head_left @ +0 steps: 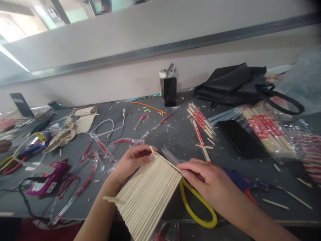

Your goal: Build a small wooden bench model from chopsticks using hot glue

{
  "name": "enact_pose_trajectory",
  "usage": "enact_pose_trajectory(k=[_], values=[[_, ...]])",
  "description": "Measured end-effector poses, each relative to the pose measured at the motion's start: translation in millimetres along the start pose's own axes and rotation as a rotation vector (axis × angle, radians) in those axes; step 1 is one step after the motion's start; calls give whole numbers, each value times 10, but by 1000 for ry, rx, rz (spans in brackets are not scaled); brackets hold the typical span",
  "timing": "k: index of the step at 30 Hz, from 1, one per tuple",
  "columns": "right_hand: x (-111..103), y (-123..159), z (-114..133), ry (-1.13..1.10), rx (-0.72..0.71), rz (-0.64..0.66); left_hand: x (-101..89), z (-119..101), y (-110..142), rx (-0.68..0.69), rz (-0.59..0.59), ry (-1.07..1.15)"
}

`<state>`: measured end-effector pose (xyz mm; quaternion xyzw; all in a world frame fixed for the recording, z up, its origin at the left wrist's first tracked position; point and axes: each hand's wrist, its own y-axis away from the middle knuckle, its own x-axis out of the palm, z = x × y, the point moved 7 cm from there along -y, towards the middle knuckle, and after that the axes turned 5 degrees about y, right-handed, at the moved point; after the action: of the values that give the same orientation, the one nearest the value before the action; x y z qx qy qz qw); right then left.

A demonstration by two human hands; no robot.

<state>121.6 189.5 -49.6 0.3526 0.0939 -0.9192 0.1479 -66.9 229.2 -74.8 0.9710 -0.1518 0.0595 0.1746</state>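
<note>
A flat panel of pale wooden chopsticks [147, 197], laid side by side, is tilted over the front of the table. My left hand [132, 160] is closed on its upper left edge, thumb on top. At the panel's right corner, my right hand [205, 177] pinches the end of a thin crosswise stick [167, 161] along the top edge. Scissors with yellow handles [198, 212] lie beneath; their blades [170, 156] show beyond the panel's edge. Part of the scissors is hidden by the panel and my right hand.
A purple glue gun [48, 179] and torn red-printed wrappers [87, 170] occupy the left. On the right are a black phone [238, 139], packed chopsticks [268, 130], blue-handled pliers [238, 180] and a black bag [228, 83]. Another phone [170, 92] leans against a cup behind.
</note>
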Motion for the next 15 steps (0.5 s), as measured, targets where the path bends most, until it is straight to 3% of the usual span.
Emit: enact_pose_trajectory(k=[15], values=[[-10, 79, 15, 39, 76, 43, 24, -9, -2, -2, -21, 37]])
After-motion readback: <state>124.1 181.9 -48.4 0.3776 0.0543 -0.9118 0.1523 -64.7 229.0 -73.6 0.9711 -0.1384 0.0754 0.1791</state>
